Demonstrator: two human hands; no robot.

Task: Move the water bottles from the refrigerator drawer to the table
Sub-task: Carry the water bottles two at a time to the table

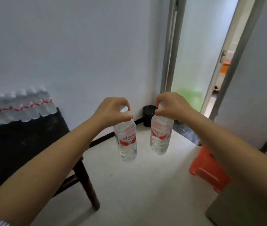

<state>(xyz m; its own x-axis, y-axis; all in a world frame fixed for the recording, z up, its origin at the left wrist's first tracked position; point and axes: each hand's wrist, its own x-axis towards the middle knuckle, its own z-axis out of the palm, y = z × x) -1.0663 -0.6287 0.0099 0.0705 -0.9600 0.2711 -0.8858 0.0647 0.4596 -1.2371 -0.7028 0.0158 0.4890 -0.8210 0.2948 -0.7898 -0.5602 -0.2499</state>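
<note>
Left of the two hanging bottles stood the dark table [15, 144], its near edge running toward the white wall and its far side already lined with a blurred row of water bottles [18, 106], leaving bare dark top along the front. Beyond the table's right leg the pale floor [137, 185] lay open, bounded farther right by an orange plastic stool [207, 170] and, in the wall corner, a small black bin [148, 115]. Out past the table's right edge, over that floor, the left hand [111, 111] was clenched around the white-capped neck of the left bottle [126, 141], and the right hand [172, 106] gripped the neck of the right bottle [160, 136]. Both bottles hung upright, near each other but apart.
</note>
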